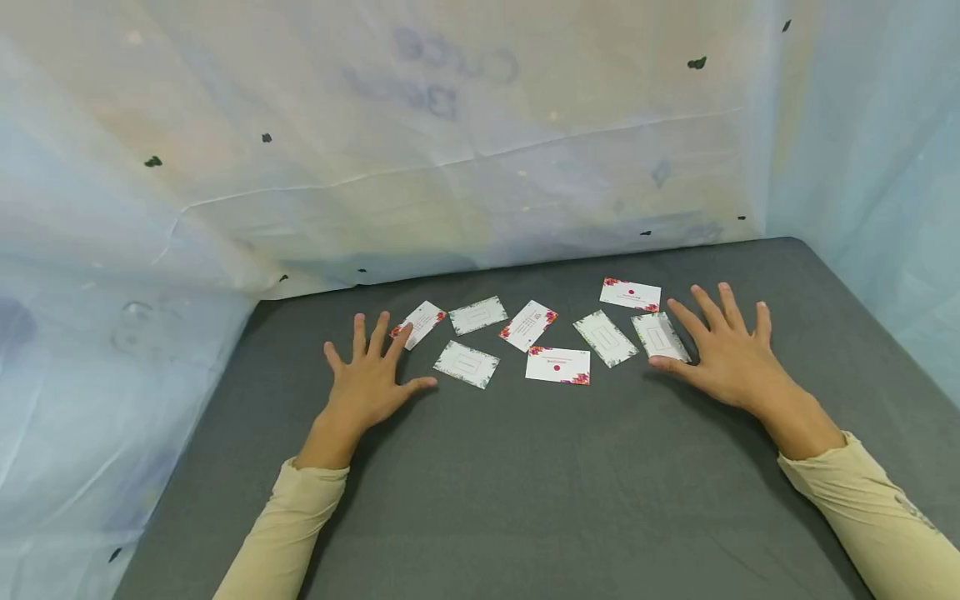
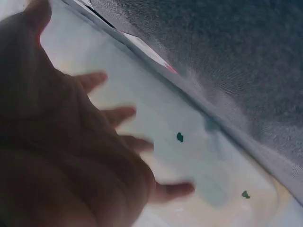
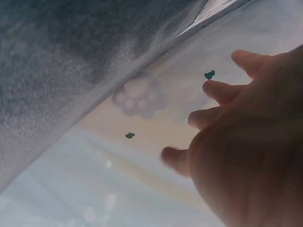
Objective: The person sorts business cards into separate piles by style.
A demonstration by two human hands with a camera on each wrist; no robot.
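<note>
Several small printed cards lie scattered on a dark grey table (image 1: 525, 483). My left hand (image 1: 371, 375) lies flat with fingers spread, its fingertips touching the leftmost card (image 1: 420, 322). A card with a green border (image 1: 467, 364) sits just right of its thumb. My right hand (image 1: 720, 346) is also flat and spread, its thumb and forefinger on the rightmost card (image 1: 660, 336). Between the hands lie cards with red flower corners (image 1: 558, 365) (image 1: 528, 325) (image 1: 630, 294). In the wrist views the left hand (image 2: 71, 142) and the right hand (image 3: 246, 142) show spread fingers holding nothing.
A pale plastic sheet (image 1: 450, 150) hangs as a wall behind the table and along both sides. The table's near half (image 1: 555, 517) bears only my forearms in beige sleeves (image 1: 877, 517).
</note>
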